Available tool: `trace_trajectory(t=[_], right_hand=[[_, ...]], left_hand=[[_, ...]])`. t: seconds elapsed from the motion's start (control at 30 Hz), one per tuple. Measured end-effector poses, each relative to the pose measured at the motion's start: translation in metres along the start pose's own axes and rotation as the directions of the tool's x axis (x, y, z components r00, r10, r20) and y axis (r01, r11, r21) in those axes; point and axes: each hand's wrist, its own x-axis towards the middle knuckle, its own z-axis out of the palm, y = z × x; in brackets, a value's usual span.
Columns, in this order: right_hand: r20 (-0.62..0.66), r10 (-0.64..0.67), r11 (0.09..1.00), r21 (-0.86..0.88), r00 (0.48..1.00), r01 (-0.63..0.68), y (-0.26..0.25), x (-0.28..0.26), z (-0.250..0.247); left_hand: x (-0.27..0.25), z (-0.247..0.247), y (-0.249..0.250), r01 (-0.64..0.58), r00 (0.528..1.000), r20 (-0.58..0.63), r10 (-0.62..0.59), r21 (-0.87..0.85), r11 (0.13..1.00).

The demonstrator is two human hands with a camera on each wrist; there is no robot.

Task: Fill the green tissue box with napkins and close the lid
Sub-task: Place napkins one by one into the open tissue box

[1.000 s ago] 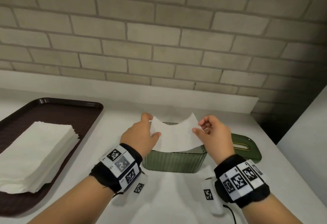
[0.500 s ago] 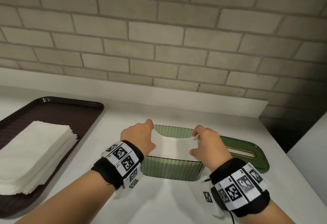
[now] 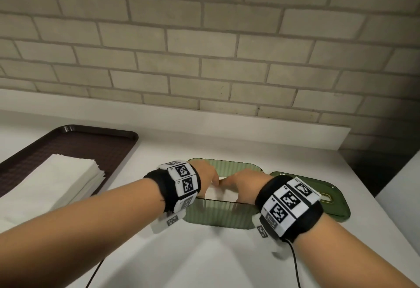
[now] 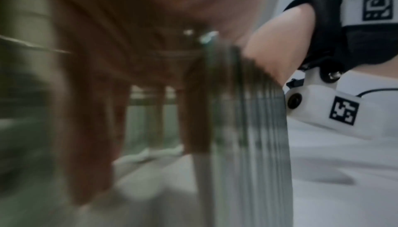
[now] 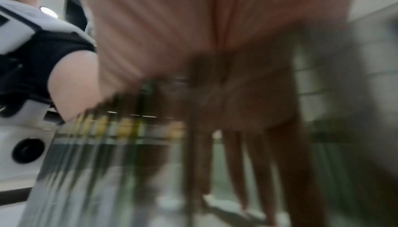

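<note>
Green tissue box (image 3: 218,216): napkin (image 3: 221,194) now pressed down inside by left hand (image 3: 208,177) and right hand (image 3: 244,184); fingers' closure cannot be told. Lid (image 3: 318,193) still off, beside box.

The green tissue box (image 3: 218,213) sits on the white counter, near the middle. It is see-through green with thin up-and-down ribs on its sides and round corners. Its top is open. Inside lies a white napkin (image 3: 221,195), low in the box, partly hidden. The lid (image 3: 334,206) is off. It lies flat on the counter at 3 o'clock from the box, right next to it. It is dark green with a long slot in the middle. More napkins (image 3: 59,185) wait in a neat white stack at 9 o'clock from the box, well apart from it
</note>
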Motion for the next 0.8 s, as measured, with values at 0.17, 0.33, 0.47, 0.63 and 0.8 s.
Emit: trace_trajectory(t=[0.17,0.33,0.47,0.63,0.8], right_hand=[[-0.009,0.078,0.997,-0.026,0.997,-0.078,0.007,0.007,0.008],[-0.115,0.247,0.963,-0.077,0.962,-0.257,0.0,0.008,0.011],[-0.296,0.3,0.954,0.08,0.907,-0.289,0.004,-0.007,0.016],[-0.617,0.264,0.907,0.42,0.741,0.027,-0.008,-0.032,0.022],[-0.678,0.364,0.479,0.724,0.639,0.496,-0.05,-0.043,0.032]], left_hand=[[0.0,0.004,-0.002,-0.106,0.994,0.052,0.095,0.286,0.952],[-0.01,-0.001,-0.002,0.031,0.998,0.054,-0.039,0.131,0.991],[-0.022,-0.007,-0.013,0.029,0.991,-0.128,-0.038,-0.071,0.997],[-0.051,-0.002,-0.035,-0.095,0.886,-0.455,-0.088,-0.365,0.926],[-0.091,0.015,-0.07,-0.163,0.806,-0.527,-0.27,-0.635,0.755]])
